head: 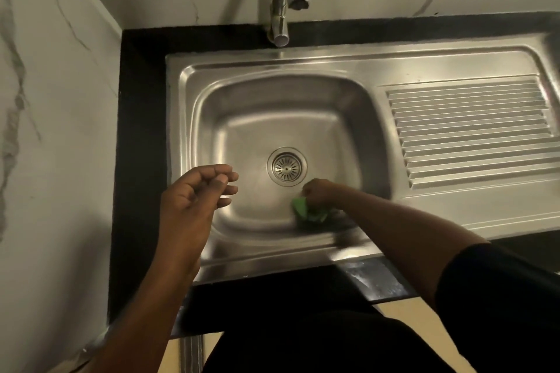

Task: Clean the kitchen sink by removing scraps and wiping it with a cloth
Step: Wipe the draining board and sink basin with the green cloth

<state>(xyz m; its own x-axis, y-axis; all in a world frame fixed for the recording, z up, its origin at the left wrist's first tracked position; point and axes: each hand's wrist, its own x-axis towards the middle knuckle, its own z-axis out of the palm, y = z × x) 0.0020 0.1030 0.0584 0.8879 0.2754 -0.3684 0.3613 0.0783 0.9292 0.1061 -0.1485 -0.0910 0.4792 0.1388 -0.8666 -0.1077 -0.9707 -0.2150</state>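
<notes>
Mid-wipe, the right hand [318, 191] grips the green cloth [306, 215] on the sink [272, 118] floor, the left hand [194, 191] hangs loose and empty, and the next move probably calls for sweeping past the drain [286, 166].

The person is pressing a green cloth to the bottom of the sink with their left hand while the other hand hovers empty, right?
Not quite: the green cloth is gripped in the right hand, not the left. The head view shows it at the bottom of the sink, near the drain, while the left hand hovers empty.
</notes>
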